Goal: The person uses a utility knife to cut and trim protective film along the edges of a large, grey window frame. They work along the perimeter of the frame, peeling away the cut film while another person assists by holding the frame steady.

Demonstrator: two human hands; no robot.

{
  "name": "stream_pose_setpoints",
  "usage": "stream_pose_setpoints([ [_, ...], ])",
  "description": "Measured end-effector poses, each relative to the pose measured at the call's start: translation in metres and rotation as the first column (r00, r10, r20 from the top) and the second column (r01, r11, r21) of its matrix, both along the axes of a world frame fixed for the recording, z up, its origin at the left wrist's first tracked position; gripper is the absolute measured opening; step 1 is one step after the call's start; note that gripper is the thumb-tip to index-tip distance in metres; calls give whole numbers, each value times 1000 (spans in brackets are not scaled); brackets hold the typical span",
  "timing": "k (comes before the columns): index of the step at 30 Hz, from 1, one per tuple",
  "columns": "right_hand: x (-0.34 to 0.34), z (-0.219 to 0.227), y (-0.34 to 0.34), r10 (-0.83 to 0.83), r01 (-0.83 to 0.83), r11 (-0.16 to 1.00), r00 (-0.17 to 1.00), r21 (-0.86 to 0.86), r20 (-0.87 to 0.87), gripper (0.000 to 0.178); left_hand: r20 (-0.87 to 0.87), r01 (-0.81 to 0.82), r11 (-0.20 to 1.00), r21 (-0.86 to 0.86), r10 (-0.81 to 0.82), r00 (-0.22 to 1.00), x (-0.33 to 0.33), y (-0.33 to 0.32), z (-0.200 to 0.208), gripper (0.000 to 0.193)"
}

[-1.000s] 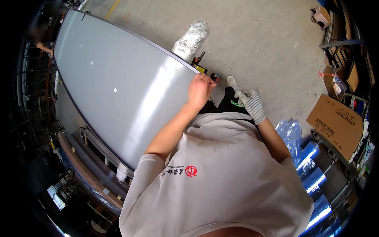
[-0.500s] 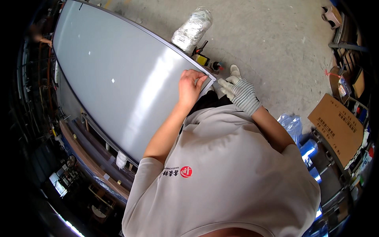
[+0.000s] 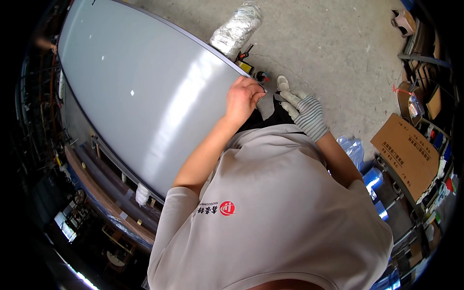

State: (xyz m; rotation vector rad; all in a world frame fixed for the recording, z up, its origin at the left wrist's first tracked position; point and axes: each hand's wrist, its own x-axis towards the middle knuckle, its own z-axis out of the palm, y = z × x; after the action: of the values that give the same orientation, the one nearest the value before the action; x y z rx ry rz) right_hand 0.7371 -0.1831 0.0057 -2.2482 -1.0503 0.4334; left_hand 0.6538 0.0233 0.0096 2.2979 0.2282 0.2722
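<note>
the grey panel (image 3: 145, 82) lies left of the wrapped bundle (image 3: 237, 30); this side of it, my left hand (image 3: 241, 101) pinches narrow at the panel's corner. i can't tell what my right hand (image 3: 308, 115) holds. i'd pinch lightly.

Workshop: concrete floor (image 3: 328, 43), grey panel (image 3: 140, 116), plastic-wrapped bundle (image 3: 237, 29)

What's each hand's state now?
Left hand: pinched closed at the corner of the gray panel; hold unclear.
Right hand: gloved, fingers partly curled; cannot tell if holding anything.
</note>
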Motion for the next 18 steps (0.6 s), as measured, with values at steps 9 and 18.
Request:
stream_pose_setpoints([
  [9, -4, 4, 19, 95, -101, 993, 990, 57, 103, 26, -43, -212, 975, -68, 209, 977, -1, 15, 2, 10],
  [18, 2, -5, 22, 101, -104, 994, 989, 25, 110, 26, -47, -216, 971, -101, 212, 976, -7, 11, 3, 11],
])
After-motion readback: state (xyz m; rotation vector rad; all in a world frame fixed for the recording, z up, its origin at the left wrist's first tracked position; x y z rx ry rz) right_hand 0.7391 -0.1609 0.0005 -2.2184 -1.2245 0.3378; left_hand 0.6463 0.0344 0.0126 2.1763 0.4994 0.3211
